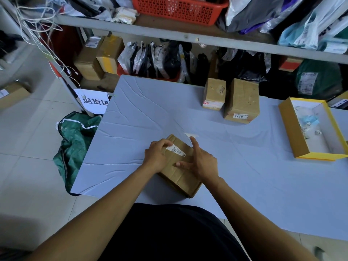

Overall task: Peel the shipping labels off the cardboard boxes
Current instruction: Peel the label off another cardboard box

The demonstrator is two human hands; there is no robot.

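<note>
A brown cardboard box [180,174] lies on the blue-grey table [244,176] right in front of me. On its top runs a narrow white barcode label [178,151]. My left hand [157,156] pinches the label's left end between thumb and fingers. On the box's right side, my right hand [200,162] rests with fingers spread and straight, pressing the top down. Two more cardboard boxes stand at the back of the table, a smaller one [214,94] and a taller one [242,100], each with a label on its front face.
An open yellow-edged box [293,132] holding small scraps sits at the right. Behind the table, a grey shelf [169,33] carries parcels, bags and a red basket [178,8]. A green sack [75,140] lies on the floor by the table's left edge.
</note>
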